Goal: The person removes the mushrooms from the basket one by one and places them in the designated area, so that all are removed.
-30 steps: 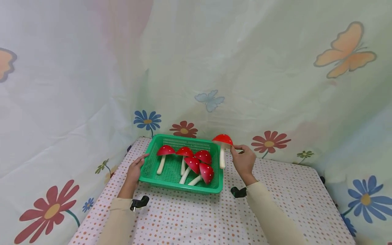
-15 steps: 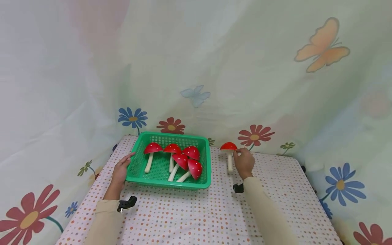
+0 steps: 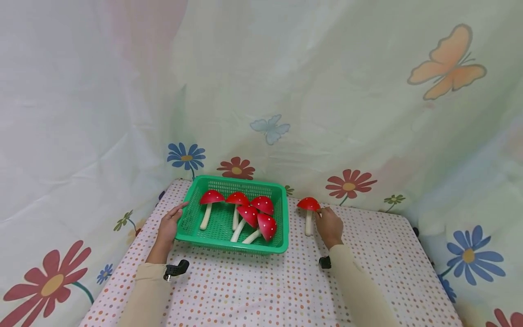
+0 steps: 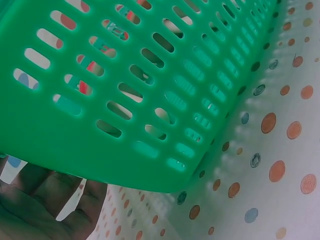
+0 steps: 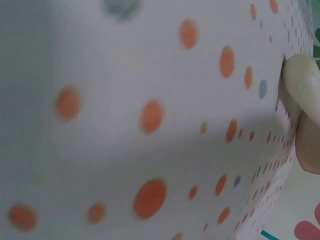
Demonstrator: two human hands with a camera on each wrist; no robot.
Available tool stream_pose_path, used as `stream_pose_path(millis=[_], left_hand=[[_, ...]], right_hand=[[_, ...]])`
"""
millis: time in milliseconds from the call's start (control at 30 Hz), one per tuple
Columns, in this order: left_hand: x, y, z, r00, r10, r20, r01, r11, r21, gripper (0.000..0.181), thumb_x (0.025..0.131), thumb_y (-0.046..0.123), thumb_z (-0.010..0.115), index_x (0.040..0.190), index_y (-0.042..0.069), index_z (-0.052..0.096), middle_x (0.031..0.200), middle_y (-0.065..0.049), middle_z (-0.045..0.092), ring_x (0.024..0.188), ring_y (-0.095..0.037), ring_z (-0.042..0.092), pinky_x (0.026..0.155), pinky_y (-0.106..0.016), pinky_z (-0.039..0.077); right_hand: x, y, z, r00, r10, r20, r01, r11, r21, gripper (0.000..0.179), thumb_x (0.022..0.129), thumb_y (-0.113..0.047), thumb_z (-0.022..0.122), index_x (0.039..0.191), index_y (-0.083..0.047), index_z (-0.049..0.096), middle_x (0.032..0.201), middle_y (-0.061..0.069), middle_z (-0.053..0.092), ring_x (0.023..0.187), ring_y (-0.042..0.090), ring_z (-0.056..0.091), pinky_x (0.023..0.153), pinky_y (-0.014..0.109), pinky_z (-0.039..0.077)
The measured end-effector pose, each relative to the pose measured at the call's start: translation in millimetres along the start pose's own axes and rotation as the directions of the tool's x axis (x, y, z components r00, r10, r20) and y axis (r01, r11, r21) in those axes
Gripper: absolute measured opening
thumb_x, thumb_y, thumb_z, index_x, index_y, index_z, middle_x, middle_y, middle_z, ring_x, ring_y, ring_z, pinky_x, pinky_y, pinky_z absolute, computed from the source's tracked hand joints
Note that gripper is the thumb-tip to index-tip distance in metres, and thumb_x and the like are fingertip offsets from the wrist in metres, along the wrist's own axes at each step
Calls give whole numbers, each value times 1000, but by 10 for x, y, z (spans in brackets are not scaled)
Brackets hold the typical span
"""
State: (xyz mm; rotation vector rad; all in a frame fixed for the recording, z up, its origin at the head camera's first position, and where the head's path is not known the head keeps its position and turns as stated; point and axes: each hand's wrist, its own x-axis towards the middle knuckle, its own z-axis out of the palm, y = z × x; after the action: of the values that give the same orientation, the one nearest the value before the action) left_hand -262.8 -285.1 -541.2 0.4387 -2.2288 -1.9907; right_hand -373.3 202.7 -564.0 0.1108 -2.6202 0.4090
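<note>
A green plastic basket [image 3: 233, 247] with slotted walls stands on the table, holding several toy mushrooms with red, white-dotted caps and pale stems. One toy mushroom [image 3: 237, 198] lies near the middle of that group. My left hand [image 3: 166, 229] grips the basket's left rim; in the left wrist view its fingers [image 4: 87, 205] reach behind the green wall. Right of the basket, my right hand [image 3: 330, 225] pinches the cap edge of another toy mushroom [image 3: 308, 204], its stem toward me and close to the cloth. Only a pale stem end [image 5: 302, 80] shows at the right wrist view's edge.
White cloth with coloured dots covers the table [image 3: 245, 290]. A curtain [image 3: 339, 113] printed with flowers and butterflies hangs right behind the table and along its sides. Each wrist wears a small black camera, such as the left one [image 3: 176, 270].
My right hand has carried its toy mushroom from above the basket's right rim out to the right and lowered it toward the tablecloth. The left hand stays at the basket's rim.
</note>
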Motion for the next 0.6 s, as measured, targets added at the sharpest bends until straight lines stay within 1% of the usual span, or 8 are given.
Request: stream_pose_path(millis=[100,167,267,333,433,500,567,600], left_hand=[[3,4,6,1000,11,0,-11,1000,1,44,108,32,37,148,15,46,164,-6,24,154,-31,11,123,-56,8],[6,11,11,1000,15,-1,-15,1000,0,45,108,32,36,148,15,46,164,-6,25,154,-31,12,124,-55,9],[8,25,15,1000,14,-5,-14,1000,1,45,108,32,36,148,15,46,164,-6,26,154,-29,13,124,-53,10],[6,34,15,1000,9,-9,-9,1000,0,45,108,32,37,148,15,46,163,-6,26,154,-29,13,124,-52,10],[-7,47,17,1000,-6,-17,6,1000,3,45,108,32,37,148,15,46,164,-5,26,154,-29,13,124,-53,10],[-14,50,19,1000,-12,-20,12,1000,4,44,108,32,37,148,16,46,164,-5,26,154,-29,13,124,-53,10],[-15,45,22,1000,-14,-17,14,1000,2,45,108,32,37,148,16,46,164,-5,25,154,-29,12,124,-52,10],[-11,40,24,1000,-12,-16,12,1000,0,44,108,32,37,148,16,46,164,-4,25,154,-29,12,124,-52,10]], right_hand=[[-44,25,-33,998,-57,-21,57,998,-23,17,87,-15,75,97,-1,74,96,15,72,62,24,64,57,38,56],[-65,39,-66,994,-95,-53,93,995,-27,16,87,-15,76,95,-2,74,95,14,72,60,23,63,54,36,55],[-86,24,-149,982,-138,-130,138,990,-7,13,85,-14,77,94,-3,74,93,12,72,61,23,64,52,35,53],[-94,-28,-217,967,-161,-198,169,985,25,13,84,-12,78,93,-3,75,91,12,72,64,25,66,52,36,54],[-113,-187,-332,939,-190,-286,225,970,95,15,82,-11,80,93,-2,75,88,14,72,62,25,66,51,37,53],[-134,-336,-402,929,-199,-312,254,956,145,16,82,-11,80,93,-1,75,86,14,72,58,25,64,50,37,53],[-164,-507,-472,934,-204,-294,268,943,198,17,82,-12,81,93,-1,75,87,14,73,60,24,65,52,38,55],[-181,-599,-508,945,-199,-260,260,939,226,17,83,-13,80,94,-2,75,88,13,74,62,24,66,54,38,56]])
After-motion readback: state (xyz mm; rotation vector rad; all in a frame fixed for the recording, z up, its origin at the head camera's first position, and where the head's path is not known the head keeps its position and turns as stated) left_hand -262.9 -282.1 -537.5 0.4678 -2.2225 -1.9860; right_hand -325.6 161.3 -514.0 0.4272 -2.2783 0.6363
